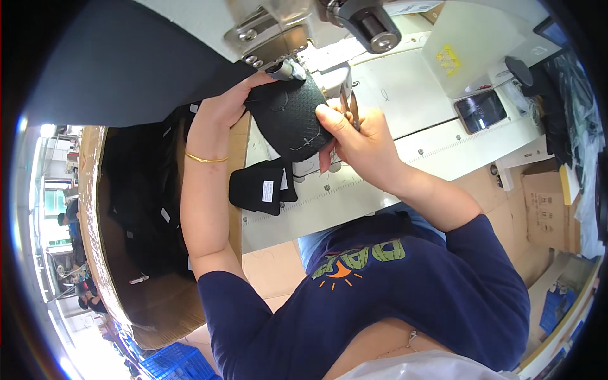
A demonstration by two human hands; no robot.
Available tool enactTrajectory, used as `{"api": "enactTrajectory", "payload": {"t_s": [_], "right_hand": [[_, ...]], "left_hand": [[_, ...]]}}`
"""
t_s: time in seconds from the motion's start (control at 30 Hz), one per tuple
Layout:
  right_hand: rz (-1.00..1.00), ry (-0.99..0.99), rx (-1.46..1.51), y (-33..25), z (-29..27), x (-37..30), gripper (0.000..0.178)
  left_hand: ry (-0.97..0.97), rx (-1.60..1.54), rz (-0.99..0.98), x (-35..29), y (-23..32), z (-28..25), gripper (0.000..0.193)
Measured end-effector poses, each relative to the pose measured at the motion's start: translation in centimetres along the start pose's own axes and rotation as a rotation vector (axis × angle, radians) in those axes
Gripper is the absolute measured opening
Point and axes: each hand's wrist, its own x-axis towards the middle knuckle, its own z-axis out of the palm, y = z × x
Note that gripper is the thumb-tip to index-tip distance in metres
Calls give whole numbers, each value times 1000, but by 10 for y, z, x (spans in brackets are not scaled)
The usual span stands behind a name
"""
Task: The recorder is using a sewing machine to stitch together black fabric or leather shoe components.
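Both hands hold a black fabric piece (290, 117) under the sewing machine at 12 o'clock: left hand (223, 104) fingers grip it; right hand (354, 142) pinches it, apparently also holding small scissors (350, 106). White-labelled black pieces (263, 185) lie on the tabletop (405, 164); a yellow sticker (448, 58) sits at 1 o'clock.

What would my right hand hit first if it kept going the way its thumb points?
Probably the black textured fabric piece. The right hand, with small scissors in it, points its thumb left and already presses that piece, which the left hand holds from the other side.

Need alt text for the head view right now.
Both hands hold a black fabric piece at a sewing machine: left hand at its edge, right hand pinching it and holding small scissors. More black pieces lie below.
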Motion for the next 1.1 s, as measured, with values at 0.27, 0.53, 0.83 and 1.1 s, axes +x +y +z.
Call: {"api": "enactTrajectory", "payload": {"t_s": [0.27, 0.53, 0.83, 1.1], "right_hand": [[-60, 15, -153, 6, -3, -1, 30], [-1, 16, -162, -4, -6, -8, 30], [-41, 22, -152, -3, -4, 1, 31], [-110, 37, -152, 2, -3, 17, 32]], "left_hand": [[191, 270, 109, -14, 11, 31, 34], [529, 1386, 1429, -65, -44, 53, 33], [603, 1483, 1495, -50, -61, 58, 48], [656, 1440, 1328, -42, -62, 55, 49]]}}
